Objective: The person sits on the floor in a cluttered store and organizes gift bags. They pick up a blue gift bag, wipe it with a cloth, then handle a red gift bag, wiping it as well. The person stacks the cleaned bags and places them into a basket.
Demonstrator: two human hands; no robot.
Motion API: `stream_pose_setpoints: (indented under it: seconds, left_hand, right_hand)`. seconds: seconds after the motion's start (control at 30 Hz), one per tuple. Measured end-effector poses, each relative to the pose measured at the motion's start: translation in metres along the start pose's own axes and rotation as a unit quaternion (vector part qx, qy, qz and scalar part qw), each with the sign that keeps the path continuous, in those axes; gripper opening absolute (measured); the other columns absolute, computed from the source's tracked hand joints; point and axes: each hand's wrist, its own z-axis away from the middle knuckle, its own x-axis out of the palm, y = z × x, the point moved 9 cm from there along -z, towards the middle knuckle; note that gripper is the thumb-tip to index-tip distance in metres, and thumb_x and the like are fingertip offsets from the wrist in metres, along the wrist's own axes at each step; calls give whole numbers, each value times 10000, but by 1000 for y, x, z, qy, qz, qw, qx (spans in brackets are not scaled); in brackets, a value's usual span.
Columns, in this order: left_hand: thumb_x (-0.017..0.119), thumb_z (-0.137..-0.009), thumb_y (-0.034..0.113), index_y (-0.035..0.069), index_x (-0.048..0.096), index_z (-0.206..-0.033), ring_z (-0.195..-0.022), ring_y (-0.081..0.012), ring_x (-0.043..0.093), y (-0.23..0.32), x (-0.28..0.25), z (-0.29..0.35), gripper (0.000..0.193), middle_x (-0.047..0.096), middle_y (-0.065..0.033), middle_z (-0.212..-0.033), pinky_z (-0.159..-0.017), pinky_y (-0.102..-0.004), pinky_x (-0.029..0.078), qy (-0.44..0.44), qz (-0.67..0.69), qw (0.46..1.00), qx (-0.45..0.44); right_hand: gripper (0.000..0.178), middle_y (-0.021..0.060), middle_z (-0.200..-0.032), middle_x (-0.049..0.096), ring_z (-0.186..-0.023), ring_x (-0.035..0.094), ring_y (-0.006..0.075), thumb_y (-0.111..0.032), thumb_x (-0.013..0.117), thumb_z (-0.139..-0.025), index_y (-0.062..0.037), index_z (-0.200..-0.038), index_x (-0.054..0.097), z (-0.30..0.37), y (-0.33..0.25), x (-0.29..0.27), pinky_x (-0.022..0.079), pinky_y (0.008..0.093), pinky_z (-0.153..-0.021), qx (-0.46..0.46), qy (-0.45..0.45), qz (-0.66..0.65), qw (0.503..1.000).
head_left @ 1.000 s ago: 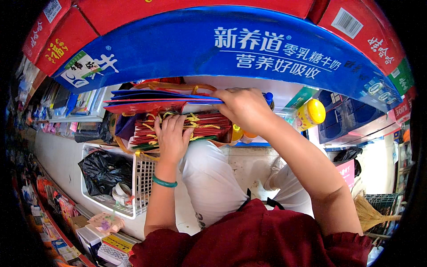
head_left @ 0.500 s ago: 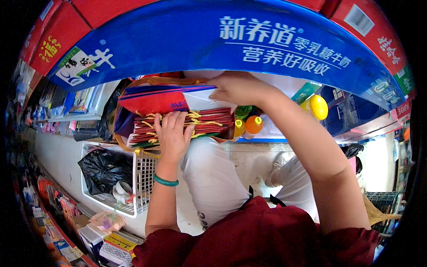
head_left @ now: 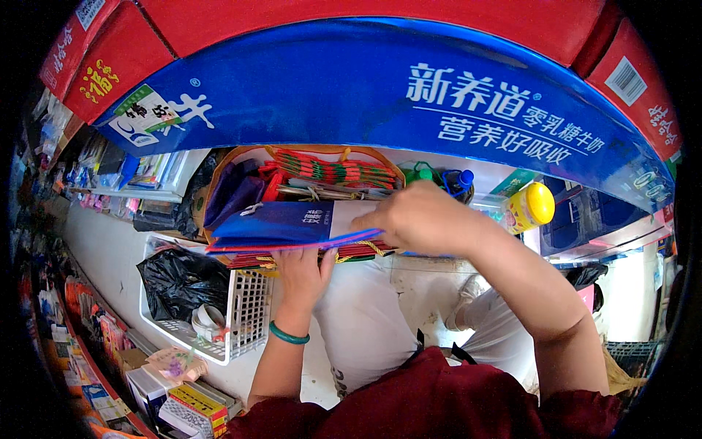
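Observation:
A large brown-edged paper carrier (head_left: 201, 208) holds flat-folded gift bags. My right hand (head_left: 424, 218) pinches the right edge of a few blue gift bags (head_left: 274, 223), with red and purple edges beneath, tilted toward me. My left hand (head_left: 301, 274), with a green bangle (head_left: 289, 334) on its wrist, lies against red gift bags (head_left: 245, 260) with gold cord handles on the near side. Its thumb is apart and its fingertips are hidden under the blue bags. Toward the far side of the carrier sit red and green patterned folds (head_left: 336, 170), with dark purple bags (head_left: 238, 192) at the left.
A blue carton (head_left: 292, 80) spans the far side, below red boxes (head_left: 380, 16). A yellow-lidded container (head_left: 537, 205) and a blue-capped bottle (head_left: 462, 183) stand right of the carrier. A white basket (head_left: 248, 311) with a black plastic bag (head_left: 183, 282) is at the left.
My right hand has come toward me, drawing the blue bags over the red ones. The carrier's far contents now show. My left fingertips, visible before on the red bags, are now covered.

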Motion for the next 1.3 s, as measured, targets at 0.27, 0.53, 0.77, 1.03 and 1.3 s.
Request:
stream_pose_setpoints:
  seconds: [0.27, 0.53, 0.77, 1.03, 1.3]
  left_hand:
    - [658, -726, 235, 39, 575, -1109, -1113, -319, 456, -6, 11, 8, 438, 554, -145, -1131, -999, -530, 240, -51, 1, 998, -33]
    - [644, -726, 202, 45, 577, -1087, -1057, -320, 482, 5, -5, 6, 400, 550, -136, -1099, -996, -507, 270, 17, 9, 1000, -5]
    - [627, -730, 159, 73, 547, -1107, -1075, -294, 469, 8, -1, -8, 395, 530, -118, -1093, -1036, -500, 221, 8, 43, 999, -7]
    - [652, -737, 374, 44, 547, -1127, -1078, -295, 473, 7, 6, -20, 522, 541, -120, -1103, -1028, -510, 240, -7, 6, 1000, 19]
    - [637, -740, 402, 53, 606, -1028, -1003, -274, 520, -2, 28, -66, 453, 591, -100, -1020, -986, -467, 296, 58, 8, 995, 83]
  right_hand:
    - [311, 95, -682, 631, -625, 614, 269, -107, 575, -756, -204, -1039, 659, -18, 10, 10, 467, 396, -556, -31, -29, -4, 999]
    - [283, 144, -795, 652, -693, 621, 277, -168, 591, -810, -112, -1083, 637, -18, 31, 15, 470, 363, -606, 57, -144, -144, 977]
    - [410, 159, -1051, 605, -922, 571, 237, -203, 563, -869, -25, -1235, 516, -54, 102, 70, 447, 331, -810, 111, -108, -284, 946]
    - [406, 155, -1170, 583, -1034, 562, 330, -293, 543, -877, -118, -1243, 535, -34, 107, 41, 407, 397, -943, 146, -124, -4, 982]
    - [402, 151, -1171, 582, -1040, 558, 332, -296, 544, -875, -124, -1239, 539, -74, 122, 27, 405, 398, -946, 204, 60, 3, 977]
